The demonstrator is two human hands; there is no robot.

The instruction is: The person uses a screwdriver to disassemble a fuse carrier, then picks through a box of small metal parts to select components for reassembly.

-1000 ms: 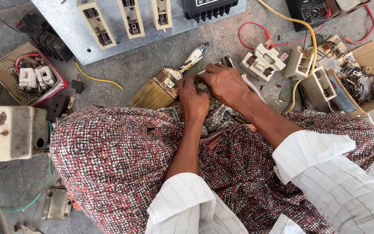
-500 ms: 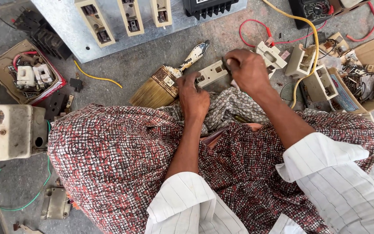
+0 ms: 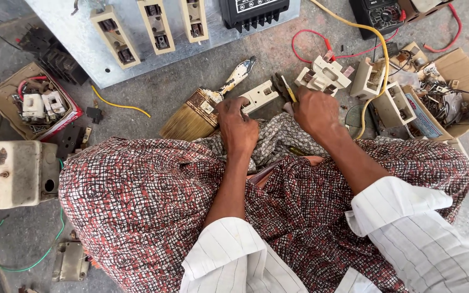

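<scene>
The bare concrete floor [image 3: 191, 89] carries a grey metal panel [image 3: 71, 32], a paintbrush [image 3: 199, 108], cream switch housings [image 3: 321, 73], a cardboard box [image 3: 1, 97] and loose wires [image 3: 118, 106].

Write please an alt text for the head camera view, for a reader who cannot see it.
Seen from above, a seated person's left hand steadies a cream switch part on the concrete floor while the right hand works on it with a yellow-handled tool. A worn paintbrush lies beside the left hand, with more cream switch parts, wires and cardboard boxes around.
</scene>
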